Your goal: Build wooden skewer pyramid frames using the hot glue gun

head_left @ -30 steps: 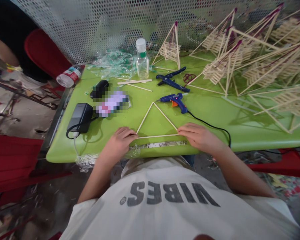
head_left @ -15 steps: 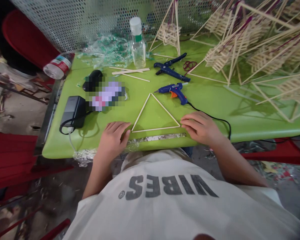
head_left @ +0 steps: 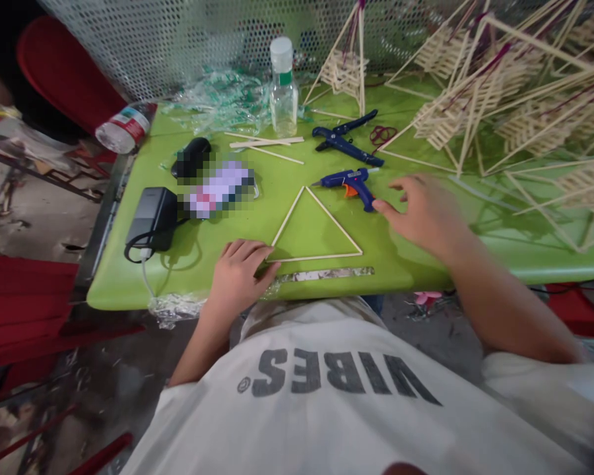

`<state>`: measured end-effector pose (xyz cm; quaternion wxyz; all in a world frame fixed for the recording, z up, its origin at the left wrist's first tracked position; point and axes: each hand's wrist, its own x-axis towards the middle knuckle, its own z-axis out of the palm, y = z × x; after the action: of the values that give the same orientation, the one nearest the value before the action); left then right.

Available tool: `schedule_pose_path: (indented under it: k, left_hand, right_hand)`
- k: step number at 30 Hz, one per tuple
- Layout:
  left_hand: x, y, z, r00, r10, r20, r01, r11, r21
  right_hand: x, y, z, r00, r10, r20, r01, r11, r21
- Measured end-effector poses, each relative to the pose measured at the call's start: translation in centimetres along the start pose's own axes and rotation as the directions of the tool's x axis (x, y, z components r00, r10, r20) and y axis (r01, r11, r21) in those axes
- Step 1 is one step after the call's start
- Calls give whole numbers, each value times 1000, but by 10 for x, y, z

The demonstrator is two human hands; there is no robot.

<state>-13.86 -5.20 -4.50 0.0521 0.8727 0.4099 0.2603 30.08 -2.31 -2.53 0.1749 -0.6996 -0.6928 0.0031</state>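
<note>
A triangle of thin wooden sticks (head_left: 315, 227) lies flat on the green table (head_left: 426, 257). My left hand (head_left: 240, 274) rests at its lower left corner, fingertips touching the sticks. My right hand (head_left: 423, 214) hovers open, fingers spread, beside the handle of a blue glue gun (head_left: 351, 183) that lies just beyond the triangle's apex. Its black cord is mostly hidden behind my right hand.
Blue cutters (head_left: 345, 137), loose sticks (head_left: 267, 143) and a clear bottle (head_left: 283, 89) lie further back. A black power adapter (head_left: 151, 214) sits at the left, a bottle (head_left: 126, 126) on its side at the left edge. Stick frameworks (head_left: 505, 99) crowd the right. A tape strip (head_left: 327, 272) lines the near edge.
My right hand has left the triangle's lower right corner and moved up and right, toward the glue gun. My left hand stays at the left corner.
</note>
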Motion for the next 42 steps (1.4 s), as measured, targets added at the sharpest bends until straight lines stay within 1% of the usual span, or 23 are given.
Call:
schedule_pose_path:
  k: [2, 6, 9, 12, 16, 18, 19, 20, 22, 23, 24, 26, 29, 31, 34, 36, 40, 42]
  left_hand:
    - [-1, -1, 1, 1000, 5, 1, -5, 1000, 1]
    - [-3, -2, 1, 1000, 11, 12, -11, 1000, -6]
    - [-2, -2, 0, 1000, 18, 19, -17, 1000, -24]
    - [-1, -2, -1, 999, 33, 27, -31, 998, -51]
    - [-1, -3, 0, 998, 58, 11, -57, 997, -57]
    - [-1, -3, 0, 998, 70, 8, -70, 995, -65]
    - [-1, -3, 0, 997, 74, 12, -73, 995, -68]
    - [0, -2, -1, 997, 77, 16, -76, 995, -70]
    - [0, -2, -2, 997, 78, 22, -77, 995, -71]
    - [0, -2, -2, 997, 75, 24, -73, 995, -72]
    - [1, -2, -2, 997, 70, 28, -68, 995, -73]
    - [1, -2, -2, 998, 53, 37, -50, 996, -79]
    - [1, -2, -2, 998, 51, 31, -48, 996, -80]
    - [1, -2, -2, 998, 64, 19, -62, 995, -79]
    - [2, -1, -3, 998, 65, 15, -63, 995, -74]
    - [2, 0, -3, 998, 54, 21, -52, 996, -77]
    - [1, 1, -3, 999, 53, 9, -52, 996, -68]
    - [0, 1, -2, 998, 65, -23, -66, 997, -30]
  right_hand:
    - [15, 0, 6, 995, 48, 85, -46, 999, -19]
    - [35, -9, 16, 985, 71, 156, -65, 997, -44]
    - [45, -19, 17, 966, 121, 230, -115, 993, -41]
    - [53, -24, 16, 952, 151, 266, -148, 989, -29]
    - [57, -17, 18, 937, 174, 304, -202, 978, 61]
    - [57, -10, 20, 938, 179, 297, -242, 952, 188]
    - [57, -7, 21, 938, 180, 295, -267, 919, 289]
    - [56, -5, 21, 938, 183, 295, -296, 866, 404]
    - [56, -5, 18, 937, 191, 293, -338, 709, 619]
    - [56, -6, 15, 939, 192, 285, -341, 626, 702]
    - [56, -8, 10, 944, 188, 271, -330, 554, 765]
    - [57, -12, -1, 956, 156, 247, -291, 436, 851]
    - [58, -17, -16, 965, 72, 254, -263, 321, 910]
    - [58, -19, -22, 960, 30, 279, -277, 267, 923]
    - [59, -23, -24, 951, -41, 306, -289, 228, 930]
    - [60, -26, -23, 956, -81, 284, -260, 225, 939]
    - [58, -26, -27, 974, -139, 180, -144, 238, 961]
    - [54, -22, -32, 963, -206, 174, -124, 236, 964]
